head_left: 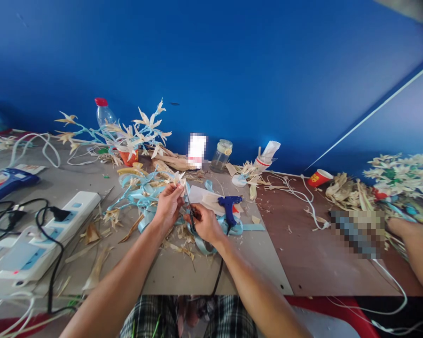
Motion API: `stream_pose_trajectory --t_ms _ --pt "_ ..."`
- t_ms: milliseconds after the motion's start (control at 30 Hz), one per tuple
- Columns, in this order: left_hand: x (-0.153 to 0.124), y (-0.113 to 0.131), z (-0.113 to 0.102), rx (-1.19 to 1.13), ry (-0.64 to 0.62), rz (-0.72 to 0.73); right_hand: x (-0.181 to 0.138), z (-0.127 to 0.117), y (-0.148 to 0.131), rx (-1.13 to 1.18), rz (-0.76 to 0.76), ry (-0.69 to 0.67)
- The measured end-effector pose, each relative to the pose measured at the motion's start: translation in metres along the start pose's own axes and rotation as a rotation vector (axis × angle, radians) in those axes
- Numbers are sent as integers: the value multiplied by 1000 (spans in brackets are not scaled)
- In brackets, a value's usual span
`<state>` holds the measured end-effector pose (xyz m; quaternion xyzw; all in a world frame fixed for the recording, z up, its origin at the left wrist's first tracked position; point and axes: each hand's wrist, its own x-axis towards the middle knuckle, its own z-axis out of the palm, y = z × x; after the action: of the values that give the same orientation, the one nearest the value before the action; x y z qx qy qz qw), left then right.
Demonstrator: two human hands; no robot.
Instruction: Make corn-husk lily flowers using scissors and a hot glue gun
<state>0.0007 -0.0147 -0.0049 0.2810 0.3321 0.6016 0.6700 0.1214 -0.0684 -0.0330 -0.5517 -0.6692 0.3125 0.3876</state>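
Note:
My left hand [168,205] is closed in a pinch on a small pale dried-leaf flower [178,178], held just above the table. My right hand [205,222] is closed round the handles of dark scissors [189,206], whose blades point up toward the flower. Under both hands lie light blue ribbon [145,195] and several straw-coloured leaf scraps [181,234]. A blue glue gun [229,206] stands just right of my right hand, its black cord running toward me.
White power strips [45,234] with black plugs lie at the left, beside another blue glue gun [7,182]. A branch of leaf flowers [127,134], a plastic bottle [104,112], a glass jar [221,155] and a red cup [319,178] stand at the back. Another person's arm [414,244] is at right.

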Motion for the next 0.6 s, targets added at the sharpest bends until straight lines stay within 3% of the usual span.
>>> stream_pose_trajectory --t_ms 467,600 --pt "-3 -5 1 16 -62 -31 5 5 6 371 52 -7" --pt "-3 -4 1 30 -52 -42 5 6 8 383 56 -4"
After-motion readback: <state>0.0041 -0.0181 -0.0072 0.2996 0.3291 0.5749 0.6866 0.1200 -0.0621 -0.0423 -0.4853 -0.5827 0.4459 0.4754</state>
